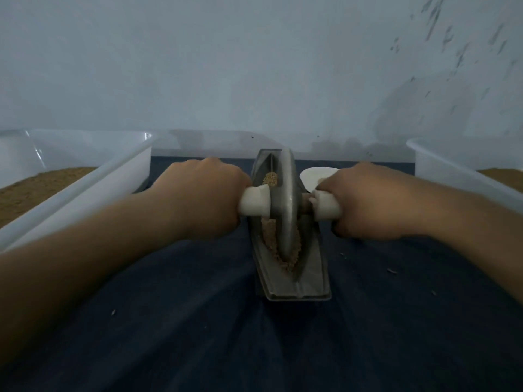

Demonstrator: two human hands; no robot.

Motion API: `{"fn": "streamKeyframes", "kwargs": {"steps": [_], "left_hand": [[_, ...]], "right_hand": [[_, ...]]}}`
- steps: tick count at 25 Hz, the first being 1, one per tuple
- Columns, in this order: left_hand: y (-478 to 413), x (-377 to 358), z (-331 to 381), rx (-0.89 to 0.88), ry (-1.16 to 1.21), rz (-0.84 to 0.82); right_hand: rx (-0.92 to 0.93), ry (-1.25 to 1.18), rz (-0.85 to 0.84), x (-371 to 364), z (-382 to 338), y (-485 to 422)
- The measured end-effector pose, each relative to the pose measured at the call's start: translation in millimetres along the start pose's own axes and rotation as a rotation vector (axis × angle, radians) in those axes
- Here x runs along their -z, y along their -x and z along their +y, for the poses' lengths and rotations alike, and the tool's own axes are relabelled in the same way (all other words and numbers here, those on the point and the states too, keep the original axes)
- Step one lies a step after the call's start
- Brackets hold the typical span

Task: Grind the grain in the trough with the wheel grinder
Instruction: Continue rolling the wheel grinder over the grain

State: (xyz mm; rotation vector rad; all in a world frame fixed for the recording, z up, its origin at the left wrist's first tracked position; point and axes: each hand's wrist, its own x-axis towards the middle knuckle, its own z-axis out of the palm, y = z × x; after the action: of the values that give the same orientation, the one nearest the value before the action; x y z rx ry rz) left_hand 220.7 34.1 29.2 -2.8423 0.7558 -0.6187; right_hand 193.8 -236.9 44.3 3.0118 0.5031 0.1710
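A grey metal trough (294, 287) lies lengthwise on the dark blue cloth in the middle of the view. Tan grain (287, 264) fills its groove. A grey metal wheel (285, 205) stands upright in the groove, with a white handle sticking out on each side. My left hand (201, 193) grips the left handle (254, 202). My right hand (368, 199) grips the right handle (327, 206). The wheel hides the middle of the groove.
A clear plastic bin (85, 190) holding brown grain stands at the left, and another bin (464, 171) with grain at the right. A small white dish (314, 176) sits behind my right hand. The blue wall rises just beyond. Dark cloth (254, 349) spreads toward me.
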Motion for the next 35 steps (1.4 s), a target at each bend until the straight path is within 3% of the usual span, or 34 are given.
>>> {"fn": "streamKeyframes", "kwargs": {"steps": [2,5,7,11,14,15,18,20,22,25,28,32,35], "left_hand": [[-10.2,-5.2,5.5,0.037,-0.123,0.101],[-37.1,-15.2,17.7,0.217,-0.181,0.199],[-49.5,-14.2,18.2,0.254,-0.165,0.154],[-19.3,-0.4,5.4,0.085,0.007,-0.05],[-3.1,-1.3,-2.8,-0.022,0.015,0.012],[-6.7,-6.5,-0.1,-0.02,-0.059,0.095],[-33.5,-23.4,11.9,0.126,-0.25,0.318],[-52.3,-26.8,12.6,0.221,-0.224,0.288],[-52.6,-21.6,10.8,0.219,-0.166,0.185],[-23.4,-10.8,1.5,0.072,-0.079,0.081],[0.9,-12.7,-2.3,-0.052,-0.122,0.197],[-30.7,-30.6,10.4,0.18,-0.174,0.354],[-56.3,-29.0,12.8,0.323,-0.126,0.222]], "right_hand": [[-0.021,-0.049,0.01,-2.7,0.1,-10.2],[-0.15,0.108,0.371,-26.5,-7.5,-42.2],[-0.196,0.132,0.453,-30.7,-10.3,-54.5],[-0.022,0.124,0.281,-18.1,5.7,-24.2],[0.091,0.051,0.168,-11.9,10.7,-4.9],[0.073,0.037,0.167,-15.3,10.1,-8.2],[-0.101,0.121,0.454,-34.3,1.3,-40.8],[-0.197,0.17,0.52,-34.2,-7.1,-58.6],[-0.174,0.146,0.425,-28.8,-6.6,-58.3],[-0.015,0.157,0.346,-19.4,3.5,-24.7],[0.057,0.227,0.419,-18.0,3.9,-1.3],[-0.087,0.229,0.514,-32.1,-2.8,-43.1],[-0.212,0.216,0.456,-22.8,-10.8,-71.3]]}}
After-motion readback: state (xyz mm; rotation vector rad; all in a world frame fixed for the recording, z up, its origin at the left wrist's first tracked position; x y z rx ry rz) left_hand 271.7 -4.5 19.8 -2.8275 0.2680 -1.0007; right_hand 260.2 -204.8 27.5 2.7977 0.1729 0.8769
